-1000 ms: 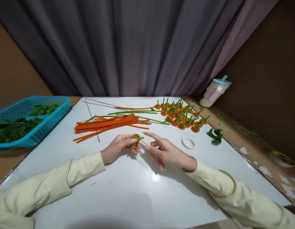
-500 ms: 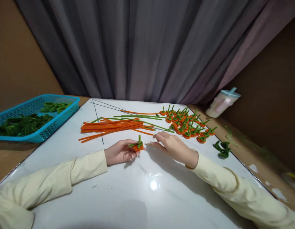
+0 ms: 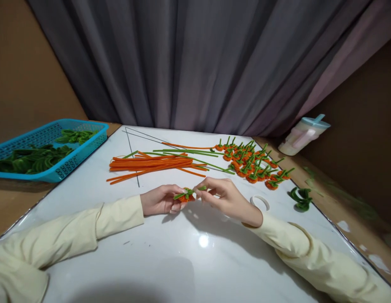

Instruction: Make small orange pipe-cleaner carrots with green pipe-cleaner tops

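Observation:
A small pumpkin-like pipe-cleaner piece (image 3: 186,198), orange with a green top, is held between the thumb and fingers of my left hand (image 3: 160,199). My right hand (image 3: 225,198) pinches the green stem (image 3: 202,188) of that piece, which leans over to the right. Just beyond both hands lies a bundle of orange pipe cleaners (image 3: 151,164). Several finished pieces of the same kind (image 3: 252,176) stand grouped on the table past my right hand, their green stems pointing up. A white ring, perhaps a tape roll (image 3: 260,203), lies beside my right wrist.
A blue plastic basket (image 3: 61,173) with green curled pieces stands at the left. Loose green pipe cleaners (image 3: 186,151) lie behind the orange bundle. Dark green curls (image 3: 300,198) sit near the table's right edge. A lidded cup (image 3: 303,135) stands at the back right, before a grey curtain (image 3: 183,63).
My right hand has moved in to the held piece and closed on its stem. The stem, upright before, now tilts right. The white ring by my wrist has come into fuller view.

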Tool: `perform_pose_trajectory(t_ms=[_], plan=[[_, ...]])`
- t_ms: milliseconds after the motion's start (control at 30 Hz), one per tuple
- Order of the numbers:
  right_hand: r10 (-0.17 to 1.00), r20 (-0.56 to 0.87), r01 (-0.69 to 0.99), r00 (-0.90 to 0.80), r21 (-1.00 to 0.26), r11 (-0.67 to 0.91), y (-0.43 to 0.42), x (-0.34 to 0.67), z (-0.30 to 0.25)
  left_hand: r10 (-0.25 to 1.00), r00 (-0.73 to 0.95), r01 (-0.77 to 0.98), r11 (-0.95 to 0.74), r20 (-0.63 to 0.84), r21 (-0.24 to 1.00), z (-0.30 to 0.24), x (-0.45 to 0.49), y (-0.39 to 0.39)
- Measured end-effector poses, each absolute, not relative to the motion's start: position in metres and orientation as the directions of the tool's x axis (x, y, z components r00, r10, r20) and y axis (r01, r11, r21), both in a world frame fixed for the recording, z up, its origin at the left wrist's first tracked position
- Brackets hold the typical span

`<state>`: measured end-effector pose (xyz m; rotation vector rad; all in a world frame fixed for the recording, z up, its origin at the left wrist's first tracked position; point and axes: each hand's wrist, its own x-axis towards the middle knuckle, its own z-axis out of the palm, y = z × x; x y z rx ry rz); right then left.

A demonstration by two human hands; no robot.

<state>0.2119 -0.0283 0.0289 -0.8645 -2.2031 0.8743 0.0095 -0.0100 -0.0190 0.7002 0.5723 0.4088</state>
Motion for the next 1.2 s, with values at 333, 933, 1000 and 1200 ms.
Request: perform_pose_trajectory(t_ms=[333, 933, 1000, 1200], plan=[[0.379, 0.588, 0.274, -0.715, -0.264, 0.925, -0.024, 0.215, 0.001, 0.342, 0.848, -0.038, 0.8, -0.404, 0.599, -0.023, 0.006, -0.006], [0.328, 0.591, 0.317, -0.737, -0.126, 0.94, -0.024, 0.217, -0.008, 0.42, 0.791, -0.026, 0.749, -0.444, 0.662, -0.009, 0.006, -0.01], [0.42, 0.548, 0.326, -0.724, -0.265, 0.908, -0.022, 0.218, -0.012, 0.486, 0.76, 0.004, 0.66, -0.431, 0.751, -0.003, 0.005, -0.009], [0.583, 0.464, 0.311, -0.667, -0.537, 0.784, -0.02, 0.217, -0.012, 0.593, 0.73, 0.194, 0.298, -0.34, 0.935, 0.008, 0.003, -0.008]])
